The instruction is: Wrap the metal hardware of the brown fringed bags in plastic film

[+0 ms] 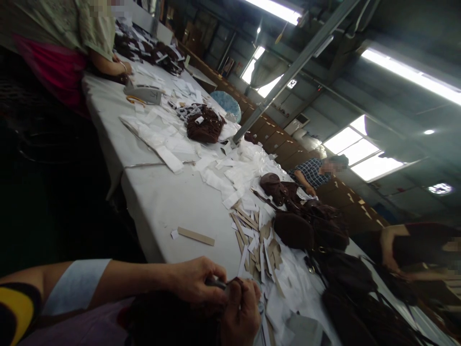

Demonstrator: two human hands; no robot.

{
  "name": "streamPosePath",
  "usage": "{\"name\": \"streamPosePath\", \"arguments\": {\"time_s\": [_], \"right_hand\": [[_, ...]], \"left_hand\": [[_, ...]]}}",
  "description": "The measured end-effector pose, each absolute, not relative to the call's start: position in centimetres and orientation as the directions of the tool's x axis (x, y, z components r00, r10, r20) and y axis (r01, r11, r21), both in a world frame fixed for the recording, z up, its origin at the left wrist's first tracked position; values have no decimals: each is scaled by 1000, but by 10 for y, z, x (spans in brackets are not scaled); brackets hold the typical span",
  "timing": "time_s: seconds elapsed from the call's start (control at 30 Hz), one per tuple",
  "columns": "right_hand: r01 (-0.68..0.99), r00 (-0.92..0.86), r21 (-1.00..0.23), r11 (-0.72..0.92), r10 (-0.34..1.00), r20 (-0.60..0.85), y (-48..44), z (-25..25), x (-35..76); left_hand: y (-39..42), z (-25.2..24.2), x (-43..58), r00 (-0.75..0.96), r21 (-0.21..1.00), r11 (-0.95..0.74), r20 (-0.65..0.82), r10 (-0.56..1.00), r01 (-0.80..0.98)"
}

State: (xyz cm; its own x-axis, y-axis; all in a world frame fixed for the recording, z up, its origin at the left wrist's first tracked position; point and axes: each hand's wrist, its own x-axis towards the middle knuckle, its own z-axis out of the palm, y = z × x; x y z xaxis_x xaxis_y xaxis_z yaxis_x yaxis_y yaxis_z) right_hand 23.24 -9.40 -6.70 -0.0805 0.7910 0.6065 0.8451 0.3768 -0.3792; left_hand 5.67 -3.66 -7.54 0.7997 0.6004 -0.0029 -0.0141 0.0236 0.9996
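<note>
My left hand (198, 281) comes in from the lower left, with a pale band around its forearm. Its fingers are closed on a small dark grey object (215, 283) whose kind I cannot make out. Against it, my right hand (241, 307) is closed in a pinch on a dark brown piece (236, 280), mostly covered by the fingers. Both hands meet above the near edge of the white-covered table (180, 206). Below them is a dark mass (169, 317), too dim to name. A tan paper strip (196, 236) lies on the table beyond my left hand.
Loose paper strips (257, 245) are heaped beyond my right hand. Brown bags (313, 226) line the right side, another bag (205, 124) sits farther up. A tape dispenser (144, 93) and a metal post (288, 77) stand on the table. Co-workers (313, 173) are around it.
</note>
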Motion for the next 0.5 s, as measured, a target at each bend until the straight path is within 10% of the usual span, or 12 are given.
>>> {"name": "streamPosePath", "arguments": {"time_s": [0.5], "right_hand": [[486,-278,-871,-67,933,-227,-92,-23,257]], "left_hand": [[-30,-67,52,876,974,-193,-12,482,120]]}}
